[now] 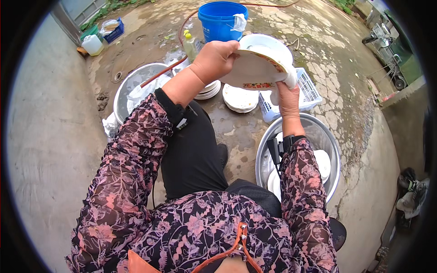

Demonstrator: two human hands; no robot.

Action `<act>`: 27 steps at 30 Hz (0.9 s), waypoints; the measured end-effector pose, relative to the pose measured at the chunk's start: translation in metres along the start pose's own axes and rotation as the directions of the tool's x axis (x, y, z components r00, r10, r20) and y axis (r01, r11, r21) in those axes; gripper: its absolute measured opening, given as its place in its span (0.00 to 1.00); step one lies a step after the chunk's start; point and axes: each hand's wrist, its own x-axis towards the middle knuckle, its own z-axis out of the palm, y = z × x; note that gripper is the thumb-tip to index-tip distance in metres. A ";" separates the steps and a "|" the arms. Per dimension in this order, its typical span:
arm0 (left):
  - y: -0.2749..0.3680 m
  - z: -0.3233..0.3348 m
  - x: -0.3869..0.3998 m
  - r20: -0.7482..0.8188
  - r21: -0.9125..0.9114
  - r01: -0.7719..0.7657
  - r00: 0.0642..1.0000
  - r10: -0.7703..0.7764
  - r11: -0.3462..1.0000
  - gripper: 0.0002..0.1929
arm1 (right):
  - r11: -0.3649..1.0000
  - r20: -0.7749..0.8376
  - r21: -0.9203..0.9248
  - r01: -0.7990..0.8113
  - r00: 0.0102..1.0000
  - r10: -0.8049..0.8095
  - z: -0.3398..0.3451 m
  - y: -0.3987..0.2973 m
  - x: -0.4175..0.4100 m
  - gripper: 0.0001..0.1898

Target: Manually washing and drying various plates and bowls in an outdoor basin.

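Observation:
My left hand (216,61) grips the near left rim of a white plate with a patterned edge (252,70), held tilted in the air. At the plate's right side, my right hand (288,97) holds the rim together with a white cloth (291,77). Behind the plate is a white basin (268,42), partly hidden. Below it on the ground stand a stack of white plates with food specks (240,97) and another stack of plates (210,91), partly hidden by my left arm. A metal basin (336,146) holding white dishes (321,163) is by my right forearm.
A blue bucket (220,25) and a pump bottle (191,46) stand ahead. A basin at left (119,92) holds white plastic or cloth, with a brown hose (164,72) across it. A white plastic crate (309,88) stands at right; a jug (92,45) and blue basket (116,31) are farther left.

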 end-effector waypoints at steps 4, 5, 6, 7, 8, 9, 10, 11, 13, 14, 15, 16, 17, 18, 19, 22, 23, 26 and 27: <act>0.005 0.003 0.006 -0.017 -0.363 0.304 0.943 -0.332 0.881 0.05 | 0.884 -0.075 0.448 -0.138 0.979 0.191 0.011 0.016 -0.008 0.20; 0.009 0.005 0.009 -0.016 -0.363 0.305 0.943 -0.333 0.880 0.05 | 0.883 -0.076 0.447 -0.140 0.978 0.193 0.017 0.018 -0.007 0.20; 0.012 0.010 0.012 -0.044 -0.535 0.390 0.873 -0.486 0.749 0.06 | 0.775 -0.035 0.609 -0.171 0.970 0.242 0.029 0.018 -0.008 0.20; 0.015 0.022 0.012 -0.035 -0.694 0.433 0.778 -0.628 0.575 0.07 | 0.641 0.008 0.743 -0.195 0.959 0.283 0.033 0.021 -0.009 0.20; 0.020 0.034 0.010 -0.006 -0.764 0.447 0.716 -0.698 0.466 0.09 | 0.645 0.003 0.740 -0.192 0.959 0.282 0.035 0.023 -0.009 0.20; 0.024 0.052 0.004 -0.015 -0.863 0.358 0.687 -0.726 0.356 0.12 | 0.604 0.014 0.761 -0.235 0.938 0.347 0.034 0.028 -0.009 0.20; 0.029 0.065 -0.006 0.014 -0.908 0.329 0.644 -0.765 0.261 0.14 | 0.561 0.025 0.782 -0.273 0.913 0.408 0.033 0.030 -0.010 0.20; 0.033 0.076 -0.014 0.049 -0.942 0.292 0.602 -0.797 0.162 0.16 | 0.568 0.018 0.779 -0.265 0.915 0.402 0.026 0.028 -0.010 0.20; 0.032 0.078 -0.029 0.251 -0.890 0.453 0.574 -0.779 0.047 0.17 | 0.867 -0.234 0.463 -0.185 0.918 0.321 0.005 0.020 -0.010 0.19; 0.030 0.077 -0.035 0.439 -0.796 0.603 0.509 -0.741 -0.057 0.18 | 0.870 -0.241 0.458 -0.181 0.917 0.317 -0.006 0.013 -0.009 0.19; 0.021 0.071 -0.036 0.441 -0.795 0.603 0.505 -0.742 -0.062 0.18 | 0.925 -0.215 0.328 -0.192 0.939 0.270 -0.013 0.004 -0.009 0.19; 0.010 0.061 -0.029 0.456 -0.819 0.572 0.592 -0.664 -0.052 0.19 | 0.963 -0.184 0.189 -0.193 0.956 0.227 -0.018 -0.009 -0.010 0.19; 0.002 0.053 -0.023 0.462 -0.841 0.538 0.672 -0.579 -0.046 0.20 | 0.982 -0.160 0.088 -0.168 0.970 0.181 -0.022 -0.022 -0.009 0.19; 0.005 0.044 -0.008 0.528 -0.821 0.560 0.667 -0.525 -0.115 0.20 | 0.982 -0.132 -0.034 -0.183 0.975 0.178 -0.032 -0.031 -0.005 0.18; 0.003 0.039 -0.003 0.599 -0.792 0.588 0.694 -0.399 -0.166 0.20 | 0.968 -0.094 -0.150 -0.200 0.978 0.187 -0.032 -0.039 -0.004 0.18; 0.001 0.061 -0.008 0.634 -0.751 0.631 0.606 -0.481 -0.193 0.20 | 0.969 -0.136 -0.121 -0.214 0.971 0.197 -0.034 -0.039 0.002 0.17; 0.002 0.068 -0.008 0.616 -0.767 0.604 0.595 -0.516 -0.218 0.19 | 0.980 -0.171 -0.038 -0.194 0.968 0.185 -0.035 -0.036 0.003 0.17; 0.008 0.077 -0.001 0.561 -0.812 0.526 0.579 -0.592 -0.254 0.19 | 0.967 -0.236 0.195 -0.164 0.949 0.208 -0.029 -0.019 -0.007 0.16; 0.010 0.078 -0.001 0.520 -0.840 0.477 0.575 -0.632 -0.258 0.18 | 0.911 -0.256 0.386 -0.145 0.932 0.257 -0.022 -0.010 -0.013 0.16</act>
